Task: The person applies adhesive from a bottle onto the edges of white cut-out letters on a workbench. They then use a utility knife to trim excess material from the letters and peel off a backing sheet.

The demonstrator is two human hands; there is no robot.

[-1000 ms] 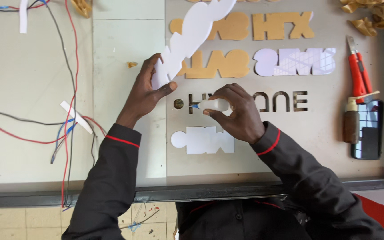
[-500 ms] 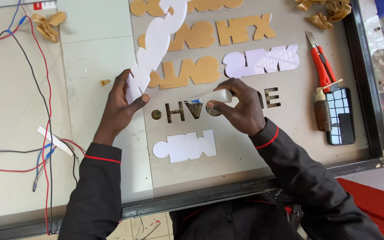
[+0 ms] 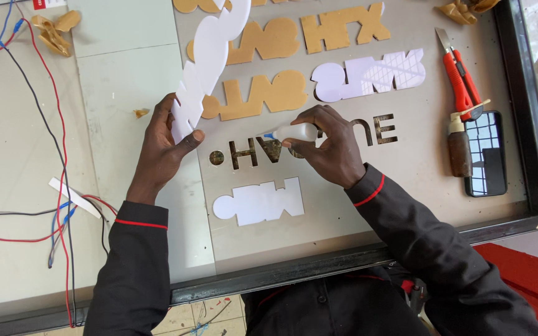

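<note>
Currently left hand (image 3: pixel 160 146) pinches white cutout strip (image 3: pixel 210 56), tilted up off worktop (image 3: pixel 406 180); right hand (image 3: pixel 331 146) closed round small white glue bottle (image 3: pixel 294 132) over letter slots (image 3: pixel 247 151).

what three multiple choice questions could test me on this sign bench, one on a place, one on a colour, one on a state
1. Where does the phone lie?
A. on the panel's right side, below the red utility knife
B. among the wires on the left
C. under the left hand

2. What colour is the long wavy cutout held up by the left hand?
A. tan
B. white
C. red

3. What is the right hand doing?
A. lying flat and empty
B. gripping the knife
C. holding a small white bottle over the letter slots in the grey panel

Answers: 1 A, the dark phone sits beside a brown bottle, just under the knife. 2 B, the strip is plain white against the tan pieces. 3 C, its fingers wrap the bottle, tip toward the slots.
</note>
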